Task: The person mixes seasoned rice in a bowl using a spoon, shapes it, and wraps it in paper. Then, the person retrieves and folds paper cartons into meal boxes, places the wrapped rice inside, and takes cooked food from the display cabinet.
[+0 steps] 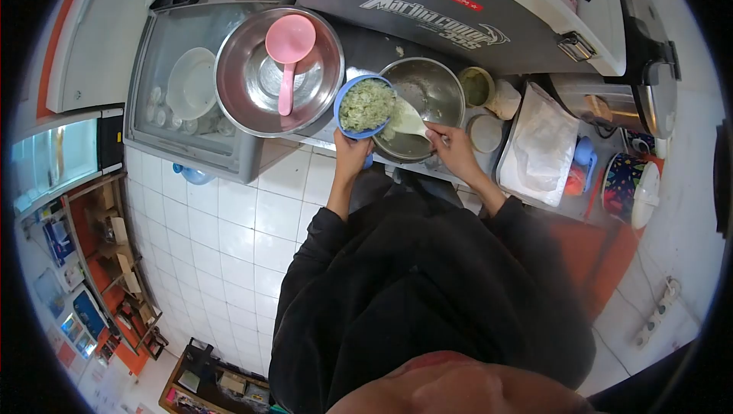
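Note:
My left hand (351, 156) is closed around a blue scoop (359, 136), whose handle partly shows below the fingers. A heap of pale green, grainy food like rice (366, 105) fills the scoop. My right hand (454, 148) grips the handle of a pale rice paddle (411, 121), its blade against the right side of the heap. Both are over the left part of a steel bowl (439, 85), which has smears on its inner wall. To the left stands a wider steel basin (229, 97) with a pink dipper (289, 43) lying in it.
The basin rests on a glass-topped display case (168, 32) with a white bowl (191, 82) near it. Right of the steel bowl are a container with green contents (476, 87), a round tub (485, 133) and a plastic-lined tray (534, 143). A large grey box (458, 13) stands behind.

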Motion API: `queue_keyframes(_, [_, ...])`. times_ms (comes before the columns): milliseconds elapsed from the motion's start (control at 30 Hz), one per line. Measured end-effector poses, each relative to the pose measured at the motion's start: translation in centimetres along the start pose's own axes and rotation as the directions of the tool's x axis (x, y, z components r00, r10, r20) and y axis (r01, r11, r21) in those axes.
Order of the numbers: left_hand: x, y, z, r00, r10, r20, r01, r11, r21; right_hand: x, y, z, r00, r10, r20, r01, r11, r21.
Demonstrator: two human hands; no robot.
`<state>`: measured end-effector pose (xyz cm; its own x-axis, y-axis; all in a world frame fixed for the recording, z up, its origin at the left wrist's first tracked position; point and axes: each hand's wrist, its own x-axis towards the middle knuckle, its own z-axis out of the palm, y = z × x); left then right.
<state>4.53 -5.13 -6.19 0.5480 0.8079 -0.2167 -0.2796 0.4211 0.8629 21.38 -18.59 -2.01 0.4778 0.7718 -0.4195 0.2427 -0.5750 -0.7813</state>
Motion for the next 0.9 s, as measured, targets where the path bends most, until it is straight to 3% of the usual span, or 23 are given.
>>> queue_keyframes(33, [0.0,-0.3,-0.4,1.0,-0.001,0.0,0.001,1.0,0.003,0.0,0.1,0.7,0.995,0.001,-0.098,0.005,0.998,0.063])
queue_keyframes(167, [0.3,0.4,-1.4,0.999,-0.037,0.03,0.032,0.987,0.159,0.9,0.4,1.8,0.986,-0.066,-0.152,0.084,0.99,0.114])
queue_keyframes(200, [0.4,0.9,-1.3,0.998,-0.043,0.05,0.033,0.982,0.184,1.1,0.0,1.6,0.989,-0.065,-0.131,0.091,0.975,0.202])
queue_keyframes(233, [0.4,1.1,-1.2,0.998,-0.036,0.05,0.027,0.982,0.185,1.2,-0.6,1.3,0.992,-0.067,-0.111,0.097,0.953,0.288])
queue_keyframes(367, [-0.3,0.9,-1.9,0.999,-0.029,-0.038,0.033,0.995,0.099,0.8,-2.1,-0.8,0.991,-0.055,-0.125,0.089,0.954,0.287])
queue_keyframes(433, [-0.5,0.7,-2.7,0.997,-0.032,-0.074,0.038,0.996,0.077,0.3,-2.6,-1.9,0.997,0.055,-0.057,-0.03,0.928,0.371])
queue_keyframes(500, [-0.6,2.7,-2.2,0.99,-0.107,-0.095,0.114,0.991,0.069,0.0,-2.3,-3.0,0.998,0.011,-0.062,0.014,0.923,0.384])
queue_keyframes(667, [0.0,5.9,1.4,0.982,-0.19,-0.023,0.188,0.932,0.309,-1.5,-4.3,-5.3,0.991,-0.076,-0.113,0.114,0.913,0.392])
queue_keyframes(733, [-0.3,5.1,3.2,0.983,-0.182,-0.039,0.183,0.909,0.375,-2.3,-5.8,-5.5,0.97,-0.133,-0.203,0.133,0.991,-0.011])
queue_keyframes(767, [-0.4,4.7,4.1,0.983,-0.173,-0.054,0.179,0.88,0.441,-2.6,-6.0,-5.0,0.969,-0.131,-0.209,0.132,0.991,-0.011])
queue_keyframes(800, [-0.5,4.6,5.2,0.982,-0.182,-0.04,0.18,0.874,0.451,-2.9,-6.4,-4.3,0.909,-0.31,-0.28,0.214,0.921,-0.326])
queue_keyframes(833, [-0.6,4.1,5.8,0.982,-0.185,-0.032,0.179,0.874,0.452,-3.3,-6.7,-3.6,0.824,-0.49,-0.285,0.236,0.753,-0.614])
queue_keyframes(900, [-0.8,2.8,6.7,0.963,-0.264,-0.053,0.254,0.821,0.512,-4.0,-7.2,-1.7,0.855,-0.447,-0.261,0.211,0.761,-0.613])
